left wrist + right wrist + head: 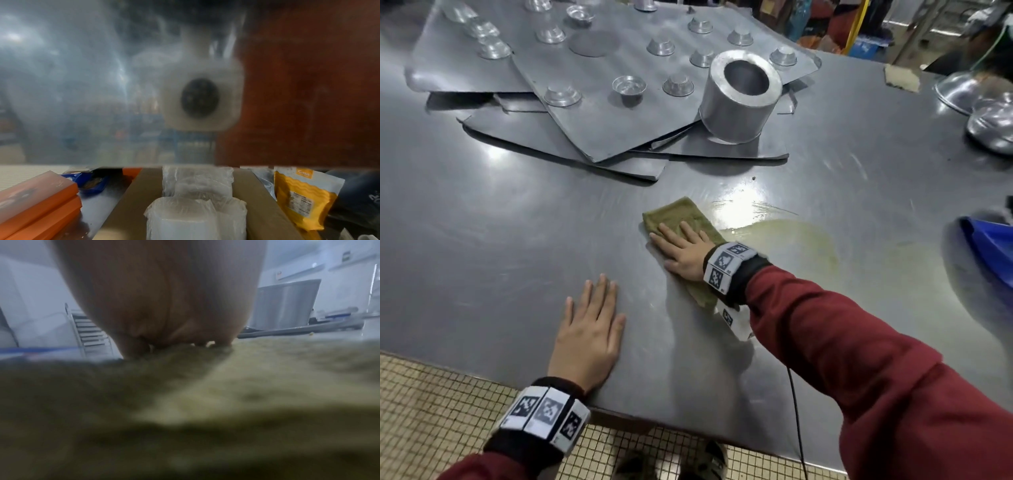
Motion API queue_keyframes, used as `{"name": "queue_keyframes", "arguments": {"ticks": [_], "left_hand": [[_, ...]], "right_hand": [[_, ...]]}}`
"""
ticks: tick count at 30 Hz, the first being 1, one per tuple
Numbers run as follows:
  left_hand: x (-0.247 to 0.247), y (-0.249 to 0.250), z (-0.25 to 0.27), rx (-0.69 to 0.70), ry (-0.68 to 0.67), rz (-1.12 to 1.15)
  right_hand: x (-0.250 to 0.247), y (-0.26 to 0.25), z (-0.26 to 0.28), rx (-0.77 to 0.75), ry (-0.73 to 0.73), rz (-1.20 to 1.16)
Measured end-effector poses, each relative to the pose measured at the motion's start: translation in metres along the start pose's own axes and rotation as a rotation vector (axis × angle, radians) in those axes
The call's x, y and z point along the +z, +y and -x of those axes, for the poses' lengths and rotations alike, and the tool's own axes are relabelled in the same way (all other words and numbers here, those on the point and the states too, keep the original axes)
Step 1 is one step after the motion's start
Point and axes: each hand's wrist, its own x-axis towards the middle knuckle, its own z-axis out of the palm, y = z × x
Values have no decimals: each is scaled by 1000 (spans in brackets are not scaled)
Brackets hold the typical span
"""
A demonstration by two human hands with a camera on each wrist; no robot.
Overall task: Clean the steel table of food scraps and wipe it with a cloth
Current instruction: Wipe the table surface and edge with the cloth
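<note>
Pressing flat, right hand (686, 251) with straight fingers holds olive-green folded cloth (676, 214) down on grey steel table (482, 222), mid-table, just left of yellowish wet smear (796, 236). Left hand (587, 329) lies open, palm down near table's front edge. Dull metal cylinder (739, 97) stands on stacked flat trays (599, 113) behind.

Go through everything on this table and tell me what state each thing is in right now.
Cloth: folded, flat under the right hand.
Right hand: open, pressing the cloth.
Left hand: open, flat on the table.
Table: yellowish wet smear beside the cloth.
Cylinder: upright, hollow.
Trays: stacked askew.
Cups: mostly upside down.
</note>
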Motion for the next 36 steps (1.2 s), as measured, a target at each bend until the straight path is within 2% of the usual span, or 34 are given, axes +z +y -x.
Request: {"name": "queue_keyframes", "arguments": {"ticks": [4,7,11,13,15,17,21,24,27,30,33,36], "left_hand": [[1,-2,1,7,-22,-10],[2,-3,1,13,-21,-27],[2,-4,0,18,-15,-13],[2,-4,0,20,-19,-20],[2,-3,0,17,-18,-33],[2,-3,0,19,-2,-36],[0,0,-1,5,-1,1],[0,1,-1,2,13,-7],[1,0,0,5,14,-11],[0,1,0,7,17,-18],[0,1,0,6,13,-25],[-1,1,0,13,21,-13]], "right_hand": [[-10,29,-9,23,78,-53],[-17,55,-12,194,130,-144],[-11,114,10,507,175,-239],[-2,132,18,610,191,-267],[-4,129,18,662,199,-317],[-13,108,14,628,166,-362],[-16,53,5,431,120,-381],[-10,59,12,349,105,-292],[-10,87,30,451,95,-207],[-9,87,30,538,95,-266],[-7,63,27,453,170,-250],[5,37,30,284,151,-186]]}}
